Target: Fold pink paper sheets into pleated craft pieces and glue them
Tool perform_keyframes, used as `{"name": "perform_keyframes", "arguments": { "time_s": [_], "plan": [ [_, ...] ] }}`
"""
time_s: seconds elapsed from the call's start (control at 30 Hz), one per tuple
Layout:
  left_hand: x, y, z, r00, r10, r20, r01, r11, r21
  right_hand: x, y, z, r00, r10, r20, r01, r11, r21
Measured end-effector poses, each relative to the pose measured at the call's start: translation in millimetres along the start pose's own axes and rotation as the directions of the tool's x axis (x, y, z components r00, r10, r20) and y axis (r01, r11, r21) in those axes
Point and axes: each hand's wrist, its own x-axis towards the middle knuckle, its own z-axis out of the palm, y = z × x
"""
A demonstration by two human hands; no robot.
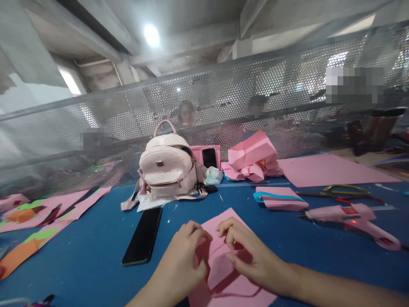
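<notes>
Pink craft paper (241,290) lies at the near edge of the blue tabletop (96,251), right between the two hands, with a folded section rising from it. The left hand (183,256) arches on its left side, half open, thumb apart from the curled fingers. The right hand (247,251) bends over the other side, also half open, fingers curved; I cannot tell whether either one pinches the paper. To the left lies a black smartphone (142,236), near a cream backpack (169,166) farther back. To the right, a pink hot-glue gun (351,217) lies on its side, a red light glowing, with scissors (347,192) just beyond. Left of the glue gun sits a folded pink paper piece (283,202) with a blue strip.
</notes>
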Motion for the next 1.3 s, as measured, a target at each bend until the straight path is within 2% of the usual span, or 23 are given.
{"name": "perform_keyframes", "arguments": {
  "time_s": [0.1, 0.27, 0.43, 0.57, 0.8, 0.97, 1.07, 1.3],
  "plan": [
    [0.3, -2.1, -4.8, 1.000, -0.027, 0.013, 0.026, 0.998, 0.051, 0.5, -0.3, 1.1, 0.998, -0.049, 0.043, 0.051, 0.998, -0.039],
    [-3.3, -3.2, -0.8, 0.989, -0.125, 0.081, 0.127, 0.992, -0.020, 2.6, 2.7, 1.7, 0.990, -0.103, 0.096, 0.117, 0.979, -0.164],
    [-3.8, -7.9, -0.1, 0.985, -0.158, 0.067, 0.153, 0.985, 0.075, 2.3, 2.3, 0.4, 0.980, -0.155, 0.123, 0.185, 0.937, -0.296],
    [-2.7, -8.5, -3.0, 0.984, -0.166, 0.064, 0.156, 0.978, 0.139, 2.1, 0.6, -0.9, 0.959, -0.254, 0.127, 0.283, 0.861, -0.423],
    [-2.7, -0.6, -8.3, 0.991, -0.126, 0.043, 0.115, 0.973, 0.202, 5.5, 0.1, -3.2, 0.918, -0.301, 0.257, 0.393, 0.766, -0.508],
    [-2.7, 1.7, -11.1, 0.990, -0.134, 0.045, 0.121, 0.970, 0.212, 5.5, -1.0, -4.8, 0.859, -0.361, 0.363, 0.512, 0.591, -0.623],
    [-3.3, 2.6, -11.7, 0.989, -0.138, 0.049, 0.122, 0.965, 0.234, 5.3, 0.9, -4.0, 0.853, -0.377, 0.360, 0.518, 0.528, -0.673],
    [-2.8, 2.8, -11.0, 0.991, -0.117, 0.068, 0.093, 0.953, 0.289, 5.7, 4.6, -2.4, 0.859, -0.393, 0.329, 0.504, 0.531, -0.681]
  ]
}}
